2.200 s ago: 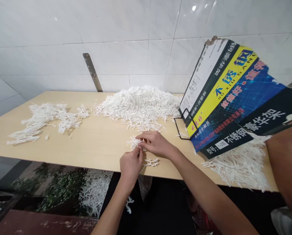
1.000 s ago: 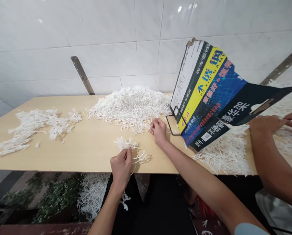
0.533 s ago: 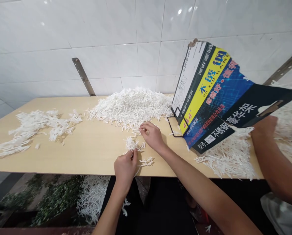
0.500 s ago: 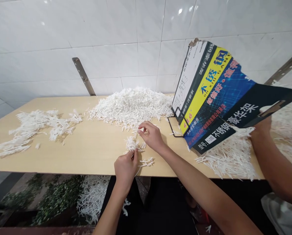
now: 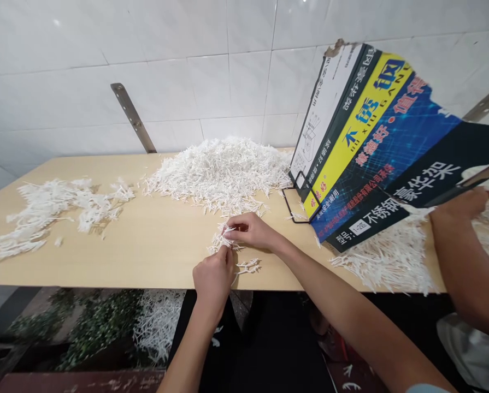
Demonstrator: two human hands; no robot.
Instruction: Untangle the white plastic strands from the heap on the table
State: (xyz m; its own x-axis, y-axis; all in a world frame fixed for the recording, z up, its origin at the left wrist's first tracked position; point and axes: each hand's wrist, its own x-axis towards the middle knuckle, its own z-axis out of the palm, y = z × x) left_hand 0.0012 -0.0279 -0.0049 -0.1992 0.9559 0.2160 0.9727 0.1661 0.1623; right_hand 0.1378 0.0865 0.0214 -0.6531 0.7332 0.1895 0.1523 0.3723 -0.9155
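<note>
Near the front edge of the board, my left hand [image 5: 212, 275] is closed in a pinch on a small clump of thin white branching pieces [image 5: 216, 241]. My right hand [image 5: 252, 230] reaches in from the right, its thumb and fingers pinched at the top of the same clump; exactly what they grip is partly hidden. A few linked white pieces [image 5: 249, 266] lie just right of my left hand. Beyond both hands rises a large heap of short white pieces [image 5: 223, 172] against the wall.
Longer white strands [image 5: 59, 204] are spread at the left of the wooden board [image 5: 146, 256]. A printed cardboard sheet [image 5: 363, 147] stands upright at right in a black wire stand [image 5: 295, 210]. Behind it a co-worker's arm [image 5: 459, 240] reaches over more white strands [image 5: 395, 256]. Metal brackets [image 5: 133, 117] run along the wall.
My right hand has moved from the edge of the heap down and left to the clump, and its fingers have closed there. My left hand keeps its pinch.
</note>
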